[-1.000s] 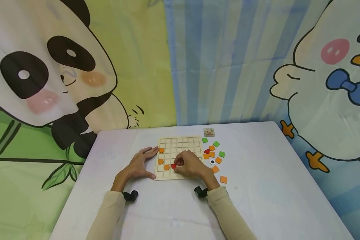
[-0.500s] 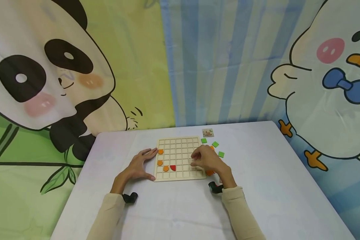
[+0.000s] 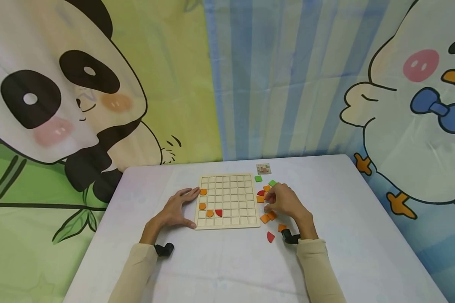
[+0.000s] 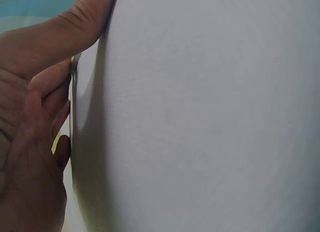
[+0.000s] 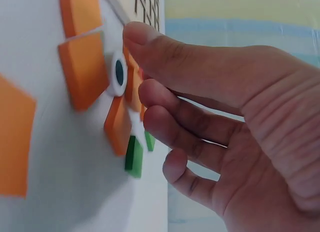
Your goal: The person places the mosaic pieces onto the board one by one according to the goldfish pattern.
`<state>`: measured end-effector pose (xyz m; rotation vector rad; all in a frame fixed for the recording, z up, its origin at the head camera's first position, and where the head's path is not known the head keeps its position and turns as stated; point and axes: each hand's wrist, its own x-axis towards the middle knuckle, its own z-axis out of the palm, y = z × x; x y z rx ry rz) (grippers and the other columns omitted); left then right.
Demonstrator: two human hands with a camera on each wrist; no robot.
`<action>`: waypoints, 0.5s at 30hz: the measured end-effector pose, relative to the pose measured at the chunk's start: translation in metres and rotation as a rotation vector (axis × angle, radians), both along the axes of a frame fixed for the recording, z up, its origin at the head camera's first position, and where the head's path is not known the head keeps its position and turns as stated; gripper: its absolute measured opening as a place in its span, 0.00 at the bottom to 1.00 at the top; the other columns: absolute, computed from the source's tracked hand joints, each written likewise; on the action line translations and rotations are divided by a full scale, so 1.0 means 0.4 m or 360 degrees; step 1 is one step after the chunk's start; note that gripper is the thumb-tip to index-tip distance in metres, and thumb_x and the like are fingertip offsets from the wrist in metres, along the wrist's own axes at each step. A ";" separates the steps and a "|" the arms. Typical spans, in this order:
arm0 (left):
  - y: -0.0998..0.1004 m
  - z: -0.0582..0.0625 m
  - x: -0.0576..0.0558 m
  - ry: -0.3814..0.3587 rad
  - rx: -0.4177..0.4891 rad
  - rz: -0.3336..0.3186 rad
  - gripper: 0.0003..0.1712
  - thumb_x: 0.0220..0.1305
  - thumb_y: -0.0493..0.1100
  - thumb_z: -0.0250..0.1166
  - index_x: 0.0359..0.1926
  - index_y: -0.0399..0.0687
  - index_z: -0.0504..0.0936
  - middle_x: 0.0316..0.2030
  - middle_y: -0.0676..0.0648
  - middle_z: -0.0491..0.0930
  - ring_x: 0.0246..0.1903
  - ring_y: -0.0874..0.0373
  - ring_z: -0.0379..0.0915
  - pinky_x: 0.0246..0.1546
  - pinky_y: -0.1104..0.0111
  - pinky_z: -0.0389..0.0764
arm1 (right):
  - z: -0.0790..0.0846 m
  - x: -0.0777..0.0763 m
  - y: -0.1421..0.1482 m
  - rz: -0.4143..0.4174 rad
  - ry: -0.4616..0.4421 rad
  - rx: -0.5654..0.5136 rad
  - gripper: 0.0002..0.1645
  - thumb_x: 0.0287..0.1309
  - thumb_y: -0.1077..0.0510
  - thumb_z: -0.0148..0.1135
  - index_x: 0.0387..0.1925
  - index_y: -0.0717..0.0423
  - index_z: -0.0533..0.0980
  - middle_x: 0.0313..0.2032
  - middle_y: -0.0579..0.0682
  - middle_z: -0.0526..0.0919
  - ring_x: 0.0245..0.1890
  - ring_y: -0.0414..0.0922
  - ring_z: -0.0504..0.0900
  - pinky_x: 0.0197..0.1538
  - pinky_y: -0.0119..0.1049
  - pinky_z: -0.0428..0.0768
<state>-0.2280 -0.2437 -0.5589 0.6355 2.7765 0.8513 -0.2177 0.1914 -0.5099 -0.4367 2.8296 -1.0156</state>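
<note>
A light wooden grid board [image 3: 229, 201] lies on the table with three orange discs [image 3: 202, 206] along its left side and a red quarter-round piece [image 3: 218, 213] beside the lowest disc. My left hand [image 3: 177, 208] rests against the board's left edge, thumb and fingers spread. My right hand [image 3: 287, 200] is over the loose pieces right of the board. In the right wrist view, its thumb and fingers are apart with nothing between them, close to a white round piece with a dark centre [image 5: 118, 74] and orange square tiles [image 5: 84, 71].
Green square tiles [image 3: 258, 179] and a small patterned card [image 3: 263, 168] lie near the board's far right corner. Another red quarter-round piece [image 3: 270, 237] lies nearer me, beside an orange tile [image 3: 282, 227]. A printed cloth backdrop [image 3: 258, 80] stands behind the table.
My right hand has let go of the red quarter-round piece on the board and moved right, to the loose pieces. The left hand stays at the board's edge.
</note>
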 end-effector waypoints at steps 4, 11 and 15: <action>0.001 0.002 0.004 0.0011 0.0013 0.0006 0.79 0.33 0.59 0.94 0.86 0.55 0.62 0.87 0.48 0.59 0.86 0.36 0.49 0.77 0.26 0.57 | -0.011 0.000 0.012 -0.0013 -0.0016 0.0034 0.14 0.48 0.61 0.89 0.34 0.61 0.90 0.28 0.47 0.87 0.29 0.43 0.80 0.37 0.36 0.81; 0.003 0.000 0.003 -0.0006 0.0017 0.0003 0.78 0.34 0.59 0.94 0.86 0.56 0.62 0.87 0.49 0.59 0.86 0.36 0.49 0.78 0.27 0.57 | -0.025 0.002 0.024 -0.0066 -0.0045 0.0053 0.13 0.47 0.61 0.89 0.33 0.59 0.91 0.25 0.46 0.86 0.28 0.43 0.80 0.37 0.37 0.80; 0.004 0.003 0.004 0.0001 0.0012 0.0009 0.78 0.34 0.59 0.94 0.86 0.54 0.62 0.87 0.48 0.60 0.86 0.35 0.49 0.77 0.26 0.57 | -0.030 -0.001 0.027 -0.0078 -0.0034 0.0055 0.12 0.48 0.60 0.89 0.32 0.59 0.90 0.25 0.46 0.86 0.28 0.43 0.80 0.37 0.37 0.81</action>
